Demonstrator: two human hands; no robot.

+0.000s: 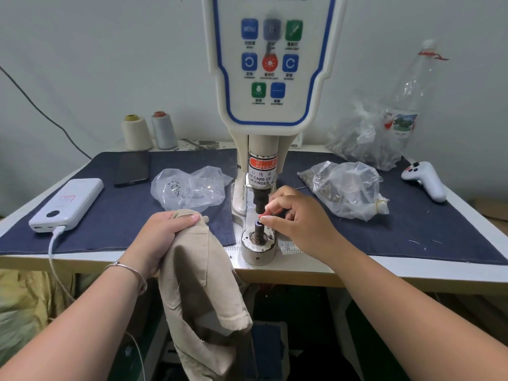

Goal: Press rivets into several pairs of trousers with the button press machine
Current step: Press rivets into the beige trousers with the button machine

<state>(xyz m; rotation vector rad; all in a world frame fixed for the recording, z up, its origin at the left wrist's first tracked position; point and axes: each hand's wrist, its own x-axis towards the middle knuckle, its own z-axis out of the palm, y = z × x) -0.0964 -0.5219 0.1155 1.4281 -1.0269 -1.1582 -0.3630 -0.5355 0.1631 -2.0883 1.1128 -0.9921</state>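
Below the press, left fingers (189,218) grip limp beige trousers (203,292); right fingers (268,221) pinch.

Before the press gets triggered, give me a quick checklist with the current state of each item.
1. Rivet seated on lower die: cannot tell, fingertips hide its top.
2. Right hand clear of punch: not ok, fingers sit directly under it.
3. Trousers over die: not ok, hanging off the table edge in left hand.
4. Left hand clear of die: ok.
5. Rivet bags clear of die: ok.
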